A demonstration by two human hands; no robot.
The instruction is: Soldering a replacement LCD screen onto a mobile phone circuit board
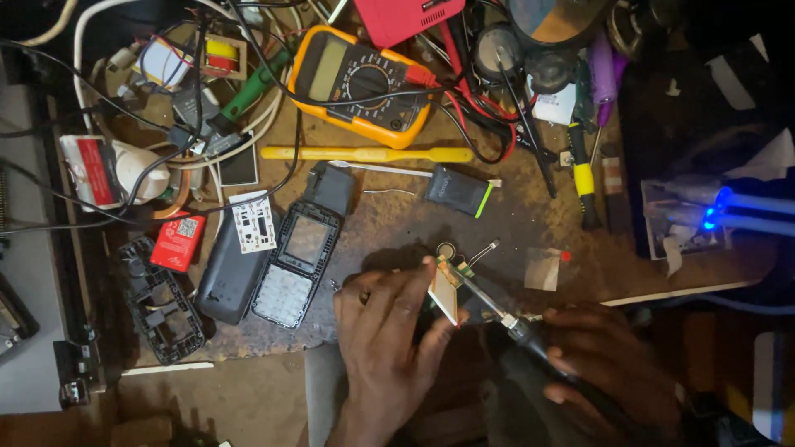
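Your left hand [385, 331] is clamped on a small circuit board [447, 290], fingers and thumb pinching its lower edge so that it stands tilted up off the table [248, 397], its top corner just beyond your fingertips. Your right hand [609, 364] is wrapped shut around the dark handle of a soldering iron [513, 323], and the slim metal shaft runs up and to the left from that hand, so that the tip rests at the upper edge of the board. Whether the tip actually touches a pad there is too small to tell.

This looks like the soldering step itself: the board is presented, the iron is on the joint. As I judge it, the next move calls for a steady left grip, a light, brief touch of the tip, and a clean lift away toward your right hand without dragging across neighbouring parts.

Just beyond the board lie a small round metal disc [446, 249] and a short clip. Left of your left hand sits an opened phone frame [296, 263] with a dark phone back [228, 277] beside it. Further out from both hands are a yellow multimeter [364, 87], a yellow stick tool [364, 154] and a small black battery [457, 190].
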